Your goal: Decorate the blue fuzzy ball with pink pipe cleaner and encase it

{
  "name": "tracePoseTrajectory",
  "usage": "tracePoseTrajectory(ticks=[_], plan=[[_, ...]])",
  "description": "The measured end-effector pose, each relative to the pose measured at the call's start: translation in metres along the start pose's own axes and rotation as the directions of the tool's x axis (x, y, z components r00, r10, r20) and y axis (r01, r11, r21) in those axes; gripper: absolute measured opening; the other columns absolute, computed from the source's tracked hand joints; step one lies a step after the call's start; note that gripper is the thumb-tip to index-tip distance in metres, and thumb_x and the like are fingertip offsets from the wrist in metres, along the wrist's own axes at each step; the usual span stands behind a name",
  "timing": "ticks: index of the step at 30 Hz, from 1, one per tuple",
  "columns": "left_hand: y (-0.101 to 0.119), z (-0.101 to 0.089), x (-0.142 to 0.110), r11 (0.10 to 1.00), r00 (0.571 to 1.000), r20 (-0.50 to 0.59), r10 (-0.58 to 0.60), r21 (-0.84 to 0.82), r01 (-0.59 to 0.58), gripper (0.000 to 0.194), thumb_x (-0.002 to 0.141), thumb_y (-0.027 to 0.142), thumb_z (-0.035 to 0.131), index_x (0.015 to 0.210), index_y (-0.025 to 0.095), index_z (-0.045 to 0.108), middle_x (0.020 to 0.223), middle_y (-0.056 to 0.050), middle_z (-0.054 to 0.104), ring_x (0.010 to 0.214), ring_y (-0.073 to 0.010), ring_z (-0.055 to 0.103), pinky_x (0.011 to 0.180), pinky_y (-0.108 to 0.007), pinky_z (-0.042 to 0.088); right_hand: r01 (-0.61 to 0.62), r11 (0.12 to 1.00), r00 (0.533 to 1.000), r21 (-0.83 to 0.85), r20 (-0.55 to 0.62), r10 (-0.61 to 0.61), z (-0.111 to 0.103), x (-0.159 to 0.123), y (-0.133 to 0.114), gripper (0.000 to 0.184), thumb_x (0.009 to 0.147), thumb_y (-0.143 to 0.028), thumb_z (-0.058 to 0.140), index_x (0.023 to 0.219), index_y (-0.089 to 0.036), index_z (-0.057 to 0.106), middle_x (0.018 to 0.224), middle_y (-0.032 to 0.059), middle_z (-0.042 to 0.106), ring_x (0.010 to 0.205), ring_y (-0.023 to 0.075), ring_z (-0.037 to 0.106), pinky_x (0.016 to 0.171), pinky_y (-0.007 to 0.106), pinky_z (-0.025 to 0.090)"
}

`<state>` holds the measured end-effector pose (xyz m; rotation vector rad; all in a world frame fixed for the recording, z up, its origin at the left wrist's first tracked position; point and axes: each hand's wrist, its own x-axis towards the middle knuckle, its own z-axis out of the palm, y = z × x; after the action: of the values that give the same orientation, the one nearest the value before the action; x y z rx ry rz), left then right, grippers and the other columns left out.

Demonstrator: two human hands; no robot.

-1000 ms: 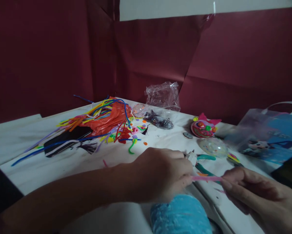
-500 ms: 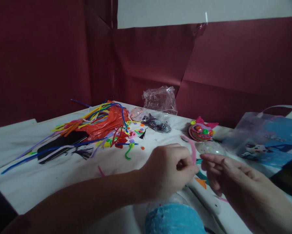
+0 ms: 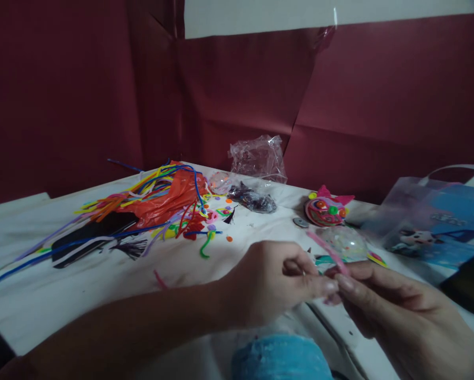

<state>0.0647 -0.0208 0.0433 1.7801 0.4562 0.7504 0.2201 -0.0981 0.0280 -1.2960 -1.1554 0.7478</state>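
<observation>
A fuzzy pink pipe cleaner [image 3: 327, 249] slants up from between my hands. My right hand [image 3: 403, 311] pinches it near its lower end between thumb and forefinger. My left hand [image 3: 276, 279] is closed in a pinch at the same spot, its fingertips meeting those of the right; the strip's lower end is hidden there. Just behind my fingers lie a clear plastic dome [image 3: 345, 241] and teal pieces [image 3: 327, 259]. Below my left hand stands a blue rounded object [image 3: 280, 359], cut off by the bottom edge.
A decorated pink lion-like head [image 3: 327, 208] sits at the back right, beside a blue printed bag [image 3: 446, 221]. Pipe cleaners [image 3: 142, 195], a red plastic bag [image 3: 169, 192] and a black phone [image 3: 90, 240] lie left. A crumpled clear bag [image 3: 258, 158] stands by the maroon wall covering [image 3: 237, 89].
My right hand has moved left to meet my left hand and now grips the pink pipe cleaner. The strip has tipped from nearly upright to a slant. The view has shifted slightly.
</observation>
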Motion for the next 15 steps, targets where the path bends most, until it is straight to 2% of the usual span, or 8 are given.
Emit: tracePoseTrajectory(ticks=[2,4,7,12,13,15], plan=[[0.002,-0.002,0.002,0.978,0.996,-0.02,-0.081,-0.194,0.076,0.022,0.072,0.026,0.066,0.087,0.011,0.062,0.06,0.003,0.054,0.05,-0.0068,0.047,0.047,-0.018,0.036,0.027,0.994,1.0,-0.109,0.005,-0.026,0.002,-0.004,-0.003,0.032,0.067,-0.053,0.076,0.065,-0.022,0.07,0.053,-0.0004,0.055,0.043,0.0085,0.037,0.037,0.013,0.035],[0.001,-0.002,0.004,0.966,0.995,-0.036,-0.09,-0.246,0.078,0.018,0.073,0.026,0.063,0.08,0.011,0.062,0.057,0.002,0.055,0.048,-0.0071,0.048,0.047,-0.019,0.037,0.054,0.982,0.998,-0.18,0.026,-0.05,0.006,-0.007,-0.006,0.031,0.069,-0.053,0.073,0.064,-0.023,0.069,0.055,-0.0006,0.058,0.047,0.0107,0.043,0.042,0.014,0.041],[-0.001,-0.003,0.005,0.979,0.994,-0.071,-0.081,-0.193,0.066,0.019,0.074,0.029,0.061,0.068,0.012,0.059,0.049,0.002,0.052,0.044,-0.007,0.046,0.044,-0.019,0.036,0.062,0.972,0.998,-0.225,0.006,-0.062,0.008,-0.01,-0.008,0.03,0.071,-0.056,0.07,0.067,-0.026,0.07,0.065,-0.0005,0.064,0.058,0.0157,0.056,0.05,0.015,0.047],[-0.001,-0.008,0.006,0.991,0.994,-0.031,-0.11,-0.085,0.107,0.015,0.07,0.025,0.063,0.065,0.012,0.057,0.046,0.004,0.051,0.043,-0.0065,0.047,0.043,-0.017,0.035,0.11,0.935,0.986,-0.337,-0.08,-0.144,0.002,-0.009,-0.009,0.032,0.073,-0.061,0.065,0.072,-0.03,0.072,0.075,-0.0026,0.069,0.059,0.017,0.059,0.05,0.017,0.05],[0.0,-0.009,0.006,0.99,0.993,-0.008,-0.116,-0.079,0.115,0.013,0.071,0.024,0.062,0.067,0.012,0.058,0.047,0.004,0.052,0.043,-0.0066,0.048,0.044,-0.017,0.036,0.14,0.918,0.982,-0.37,-0.063,-0.176,0.0,-0.008,-0.009,0.032,0.075,-0.06,0.063,0.073,-0.029,0.072,0.075,-0.0026,0.069,0.059,0.0174,0.06,0.049,0.018,0.051],[0.0,-0.009,0.006,0.988,0.99,0.028,-0.14,-0.064,0.141,0.011,0.072,0.023,0.059,0.071,0.012,0.06,0.048,0.004,0.053,0.043,-0.0067,0.047,0.045,-0.018,0.038,0.273,0.858,0.959,-0.435,0.053,-0.278,-0.003,-0.004,-0.009,0.027,0.082,-0.053,0.06,0.079,-0.029,0.072,0.076,-0.0027,0.07,0.06,0.0182,0.064,0.05,0.017,0.053]])
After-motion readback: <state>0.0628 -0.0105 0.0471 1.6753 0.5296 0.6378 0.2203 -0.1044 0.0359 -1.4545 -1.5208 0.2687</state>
